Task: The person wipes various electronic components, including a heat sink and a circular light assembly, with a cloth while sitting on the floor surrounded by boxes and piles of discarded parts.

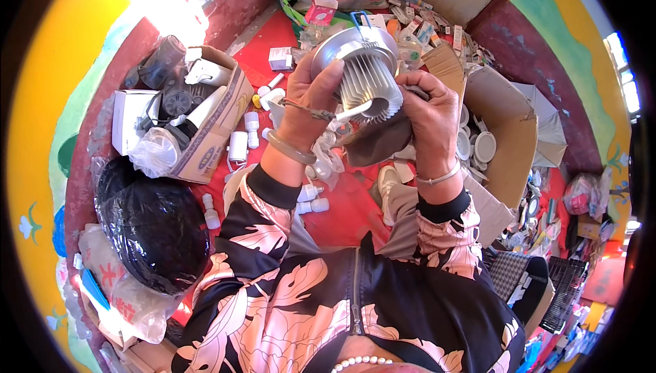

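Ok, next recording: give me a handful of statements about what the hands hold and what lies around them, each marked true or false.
1. Both hands hold one metal lamp housing with a finned heat sink. True.
2. The left hand wears a bangle at the wrist. True.
3. The right hand is resting empty on the red floor. False: it is raised, its grip on the housing's side.
4. The cardboard box on the left is empty. False: it holds dark and white parts and a plastic bag.
5. Small white parts lie scattered on the red floor. True.
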The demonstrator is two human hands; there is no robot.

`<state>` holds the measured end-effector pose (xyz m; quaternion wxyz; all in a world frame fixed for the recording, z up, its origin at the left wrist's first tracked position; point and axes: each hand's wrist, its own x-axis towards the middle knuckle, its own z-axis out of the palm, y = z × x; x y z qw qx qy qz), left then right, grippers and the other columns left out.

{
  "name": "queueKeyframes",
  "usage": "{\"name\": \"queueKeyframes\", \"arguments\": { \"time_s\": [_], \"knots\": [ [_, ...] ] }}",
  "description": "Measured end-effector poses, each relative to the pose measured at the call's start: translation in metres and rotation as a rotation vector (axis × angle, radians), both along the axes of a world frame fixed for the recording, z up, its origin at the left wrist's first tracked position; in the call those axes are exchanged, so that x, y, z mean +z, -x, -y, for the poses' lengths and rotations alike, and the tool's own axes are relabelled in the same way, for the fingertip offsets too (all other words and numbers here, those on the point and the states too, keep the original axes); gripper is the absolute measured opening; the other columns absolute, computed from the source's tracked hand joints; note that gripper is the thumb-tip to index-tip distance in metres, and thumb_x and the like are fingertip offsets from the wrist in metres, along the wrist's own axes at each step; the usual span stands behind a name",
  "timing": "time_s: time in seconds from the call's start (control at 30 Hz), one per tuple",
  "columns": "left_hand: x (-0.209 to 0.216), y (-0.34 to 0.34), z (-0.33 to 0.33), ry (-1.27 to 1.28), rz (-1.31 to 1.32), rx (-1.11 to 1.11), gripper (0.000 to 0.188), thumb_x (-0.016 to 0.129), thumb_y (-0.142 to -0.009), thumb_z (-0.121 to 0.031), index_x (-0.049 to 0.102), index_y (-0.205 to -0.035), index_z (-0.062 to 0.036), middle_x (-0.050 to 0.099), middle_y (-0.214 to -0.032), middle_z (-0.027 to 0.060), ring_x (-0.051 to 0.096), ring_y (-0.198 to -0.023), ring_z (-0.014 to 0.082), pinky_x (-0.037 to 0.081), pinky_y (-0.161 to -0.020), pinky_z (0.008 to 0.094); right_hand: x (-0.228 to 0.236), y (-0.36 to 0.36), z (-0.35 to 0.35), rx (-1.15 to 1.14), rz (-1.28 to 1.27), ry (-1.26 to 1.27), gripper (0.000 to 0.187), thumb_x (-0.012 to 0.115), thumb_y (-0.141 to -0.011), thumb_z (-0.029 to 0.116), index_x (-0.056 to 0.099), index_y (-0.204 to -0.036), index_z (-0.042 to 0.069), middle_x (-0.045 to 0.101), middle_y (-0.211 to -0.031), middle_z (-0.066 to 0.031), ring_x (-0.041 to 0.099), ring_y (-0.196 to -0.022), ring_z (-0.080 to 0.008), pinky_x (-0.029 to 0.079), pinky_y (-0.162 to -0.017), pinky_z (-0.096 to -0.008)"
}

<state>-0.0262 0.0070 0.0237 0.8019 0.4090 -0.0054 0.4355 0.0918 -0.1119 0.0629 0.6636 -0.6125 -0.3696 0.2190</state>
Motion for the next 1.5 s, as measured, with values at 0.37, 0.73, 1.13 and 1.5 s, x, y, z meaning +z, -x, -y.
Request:
{"name": "queueKeyframes", "arguments": {
  "time_s": [0.37,0.73,1.13,1.5],
  "knots": [
    [-0.006,0.000,0.006,-0.267,-0.332,-0.050,0.041,0.061,-0.087,-0.024,0.052,-0.118,0.0022,0.060,-0.104,0.0068,0.057,-0.091,0.0107,0.048,-0.080,0.0256,0.017,-0.015,0.008,-0.035,0.597,-0.039,0.012,0.072,-0.067,-0.004,0.064,-0.076,0.000,0.059,-0.072,-0.0046,0.055,-0.066,-0.0121,0.043,-0.059,-0.0239],
    [0.002,0.001,0.008,-0.378,-0.489,-0.016,0.040,0.057,-0.088,-0.025,0.053,-0.114,0.0052,0.062,-0.103,0.0087,0.059,-0.090,0.0118,0.048,-0.080,0.0256,0.020,-0.021,0.010,0.112,0.753,-0.100,0.012,0.070,-0.067,-0.004,0.063,-0.076,0.000,0.059,-0.074,-0.0074,0.058,-0.067,-0.0182,0.046,-0.060,-0.0274],
    [-0.008,-0.006,0.011,-0.204,-0.264,0.202,0.036,0.059,-0.087,-0.021,0.055,-0.111,0.0057,0.063,-0.098,0.0076,0.059,-0.085,0.0108,0.049,-0.076,0.0241,0.003,-0.017,0.001,-0.079,0.526,0.093,0.008,0.070,-0.073,0.004,0.066,-0.078,-0.001,0.061,-0.072,-0.0064,0.058,-0.068,-0.0123,0.044,-0.060,-0.0250],
    [-0.006,-0.009,0.008,-0.077,-0.143,0.323,0.035,0.053,-0.090,-0.023,0.056,-0.110,0.0048,0.063,-0.098,0.0095,0.061,-0.087,0.0139,0.050,-0.078,0.0271,-0.009,-0.008,-0.006,0.087,-0.220,0.210,0.010,0.066,-0.075,0.003,0.067,-0.081,-0.004,0.064,-0.072,-0.0031,0.055,-0.064,-0.0057,0.044,-0.056,-0.0194]
  ]
}}
